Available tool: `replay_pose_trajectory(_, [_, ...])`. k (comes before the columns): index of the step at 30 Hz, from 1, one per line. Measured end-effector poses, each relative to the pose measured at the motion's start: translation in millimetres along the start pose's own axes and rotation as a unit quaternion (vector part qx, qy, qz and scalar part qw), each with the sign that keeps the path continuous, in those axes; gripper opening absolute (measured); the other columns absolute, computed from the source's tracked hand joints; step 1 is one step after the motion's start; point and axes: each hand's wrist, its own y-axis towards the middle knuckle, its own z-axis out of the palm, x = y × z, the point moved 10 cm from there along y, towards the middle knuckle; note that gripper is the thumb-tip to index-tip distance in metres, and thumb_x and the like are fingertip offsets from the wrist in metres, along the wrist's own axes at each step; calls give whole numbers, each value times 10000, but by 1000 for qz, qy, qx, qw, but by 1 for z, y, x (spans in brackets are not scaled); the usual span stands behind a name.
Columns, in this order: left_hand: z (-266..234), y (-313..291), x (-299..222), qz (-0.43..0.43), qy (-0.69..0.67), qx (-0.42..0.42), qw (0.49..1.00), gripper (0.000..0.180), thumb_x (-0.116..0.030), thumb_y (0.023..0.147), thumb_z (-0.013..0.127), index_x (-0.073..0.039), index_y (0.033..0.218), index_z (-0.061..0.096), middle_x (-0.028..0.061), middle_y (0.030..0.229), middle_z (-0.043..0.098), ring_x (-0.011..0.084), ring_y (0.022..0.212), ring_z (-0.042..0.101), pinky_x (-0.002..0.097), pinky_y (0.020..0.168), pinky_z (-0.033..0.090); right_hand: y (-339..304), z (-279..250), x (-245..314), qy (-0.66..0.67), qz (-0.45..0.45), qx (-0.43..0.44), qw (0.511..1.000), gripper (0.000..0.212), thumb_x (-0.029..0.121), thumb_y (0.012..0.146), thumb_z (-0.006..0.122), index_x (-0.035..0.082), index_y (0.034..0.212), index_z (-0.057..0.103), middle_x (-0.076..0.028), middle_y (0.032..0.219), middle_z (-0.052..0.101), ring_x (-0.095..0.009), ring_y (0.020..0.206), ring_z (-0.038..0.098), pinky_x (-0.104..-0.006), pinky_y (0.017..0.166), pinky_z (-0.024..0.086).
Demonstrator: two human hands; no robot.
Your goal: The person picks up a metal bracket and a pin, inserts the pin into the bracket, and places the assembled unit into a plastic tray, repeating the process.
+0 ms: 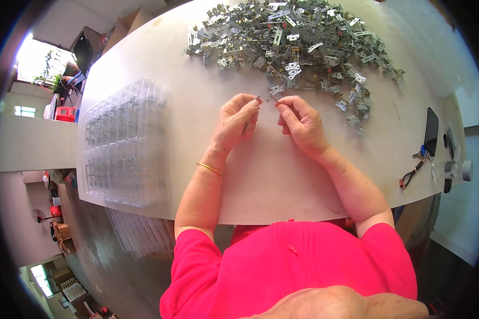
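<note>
My left hand [235,120] is closed, with a small dark metal part [258,99] pinched between thumb and forefinger. Something greyish also shows under its curled fingers, too small to name. Facing it, my right hand [304,125] pinches a small metal bracket [272,98] at the fingertips. A narrow gap separates the two parts. Just beyond both hands spreads a big heap of small metal brackets [282,40], silver with some brass-coloured and red bits. Left of my hands lies a clear plastic tray [153,114], its compartments holding rows of similar metal parts.
The pale table [197,80] has a curved-looking edge close to my body. A phone [431,131], keys on a dark strap [411,174] and a clear bottle [449,170] lie at the right. More clear trays [141,231] are stacked below the table's left front edge.
</note>
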Motion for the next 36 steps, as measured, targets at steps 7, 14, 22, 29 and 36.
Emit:
replay_pose_trajectory(7, [-7, 3, 0, 13, 54, -23, 998, 170, -190, 989, 611, -34, 1049, 639, -13, 690, 554, 36, 449, 409, 187, 404, 300, 0, 0, 2, -54, -8, 14, 998, 122, 133, 990, 587, 38, 1059, 624, -14, 727, 625, -57, 593, 553, -225, 538, 467])
replay_pose_trajectory(14, [-10, 1, -3, 77, 118, -2, 990, 138, -150, 978, 619, -30, 1041, 647, -29, 740, 576, 27, 573, 480, 188, 496, 383, 2, 7, 8, -48, -48, 14, 998, 180, 108, 981, 586, 46, 1150, 578, -27, 723, 631, -72, 601, 573, -234, 551, 481])
replay_pose_trajectory(22, [5, -3, -1, 145, 171, 52, 973, 83, -95, 955, 633, -21, 992, 639, -58, 735, 537, 21, 660, 443, 210, 562, 380, -3, 9, -5, -31, -15, 42, 999, 159, 120, 1003, 570, 53, 1145, 598, -10, 787, 630, -60, 665, 580, -213, 586, 493])
replay_pose_trajectory(29, [16, -14, -17, 203, 223, 66, 951, 86, -101, 931, 656, -25, 959, 627, -45, 662, 510, 37, 618, 430, 249, 535, 373, -8, 0, -8, -38, -56, 12, 998, 77, 90, 986, 607, 53, 1039, 648, 23, 908, 583, -31, 762, 527, -193, 673, 445])
replay_pose_trajectory(36, [29, -14, -10, 222, 165, 134, 952, 120, -137, 938, 655, -29, 988, 641, -35, 674, 553, 50, 599, 472, 236, 532, 405, -11, -14, 3, 7, -65, -60, 996, 44, 105, 980, 630, 81, 1017, 634, 52, 854, 532, -20, 742, 483, -181, 633, 391])
